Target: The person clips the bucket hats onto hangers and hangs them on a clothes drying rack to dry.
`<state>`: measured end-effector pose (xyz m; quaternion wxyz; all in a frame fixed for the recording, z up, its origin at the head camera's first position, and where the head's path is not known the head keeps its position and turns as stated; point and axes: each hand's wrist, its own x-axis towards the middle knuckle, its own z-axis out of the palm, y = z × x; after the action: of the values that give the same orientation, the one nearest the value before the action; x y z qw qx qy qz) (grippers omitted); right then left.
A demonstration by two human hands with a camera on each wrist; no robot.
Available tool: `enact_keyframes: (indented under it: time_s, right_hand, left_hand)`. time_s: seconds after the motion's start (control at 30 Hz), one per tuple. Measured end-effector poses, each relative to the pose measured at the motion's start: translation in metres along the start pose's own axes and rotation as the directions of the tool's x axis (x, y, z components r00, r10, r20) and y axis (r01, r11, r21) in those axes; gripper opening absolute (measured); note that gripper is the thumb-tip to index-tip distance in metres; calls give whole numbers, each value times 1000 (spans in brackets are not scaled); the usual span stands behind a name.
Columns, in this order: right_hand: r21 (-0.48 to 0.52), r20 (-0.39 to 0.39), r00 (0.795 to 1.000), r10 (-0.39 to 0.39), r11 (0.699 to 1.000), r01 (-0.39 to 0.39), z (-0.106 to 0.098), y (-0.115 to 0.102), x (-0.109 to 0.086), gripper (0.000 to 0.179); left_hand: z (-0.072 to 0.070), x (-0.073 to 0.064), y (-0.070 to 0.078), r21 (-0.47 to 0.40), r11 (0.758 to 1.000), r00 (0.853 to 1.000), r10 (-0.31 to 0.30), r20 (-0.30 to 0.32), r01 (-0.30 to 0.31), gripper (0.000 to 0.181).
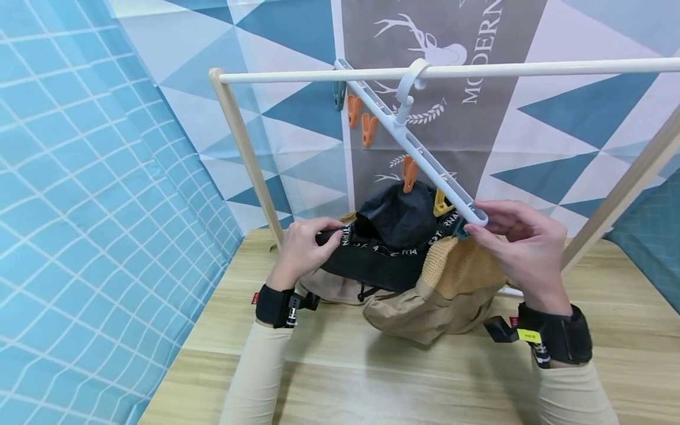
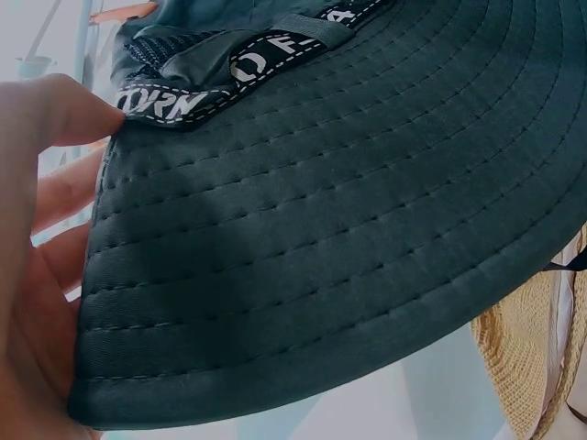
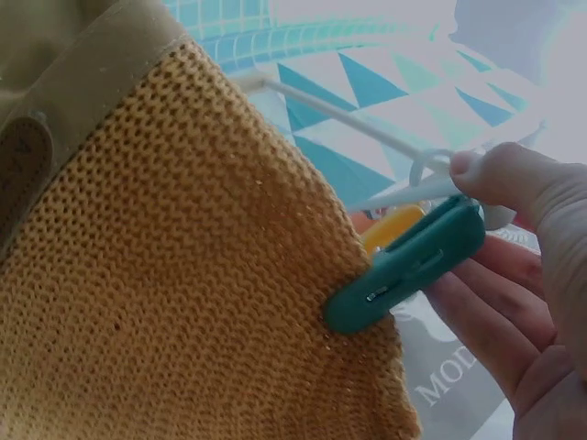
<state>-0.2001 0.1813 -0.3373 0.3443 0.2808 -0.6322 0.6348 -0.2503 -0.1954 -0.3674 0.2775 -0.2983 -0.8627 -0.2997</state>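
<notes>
My left hand (image 1: 310, 248) pinches one end of the brim of a black bucket hat (image 2: 321, 229), with thumb at its white-lettered band. This hat hangs beneath a pale blue clip hanger (image 1: 419, 150), held by an orange clip (image 1: 409, 174) and a yellow clip (image 1: 443, 203). My right hand (image 1: 523, 245) grips the near end of the hanger between thumb and fingers. Right beside that thumb, a teal clip (image 3: 408, 270) bites the edge of a tan hat with a knitted part (image 3: 193, 266). Lower left, a beige hat (image 1: 340, 286) is partly hidden behind the black one.
The hanger hooks over a white rail (image 1: 319, 75) on a wooden-legged rack (image 1: 247, 156). Two more orange clips (image 1: 369, 130) and a dark green clip (image 1: 339, 94) hang at its far end. Below is a wooden table (image 1: 340, 378); a patterned cloth (image 1: 297, 141) stands behind.
</notes>
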Motion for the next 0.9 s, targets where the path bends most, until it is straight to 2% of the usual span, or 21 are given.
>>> enact_keyframes:
  time_s: [0.17, 0.3, 0.47, 0.63, 0.8, 0.9]
  right_hand:
    - [53, -75, 997, -28, 998, 32, 1, -4, 4, 35]
    - [64, -87, 995, -57, 996, 63, 2, -16, 16, 36]
    - [71, -83, 993, -80, 994, 86, 1, -27, 29, 34]
    - [99, -75, 996, -47, 994, 54, -2, -27, 36, 34]
    - [20, -77, 997, 9, 1000, -7, -7, -21, 41, 31]
    - [42, -76, 996, 51, 998, -48, -9, -17, 46, 32]
  left_hand:
    - [3, 2, 4, 5, 1000, 998, -23, 52, 23, 18]
    - [5, 3, 7, 29, 999, 995, -39, 91, 36, 19]
    - [8, 4, 10, 76, 997, 993, -34, 113, 25, 18]
    - [6, 4, 16, 89, 996, 984, -37, 172, 22, 17]
    - [1, 3, 25, 82, 996, 963, -41, 265, 20, 17]
    - [-1, 3, 31, 72, 997, 955, -43, 295, 22, 18]
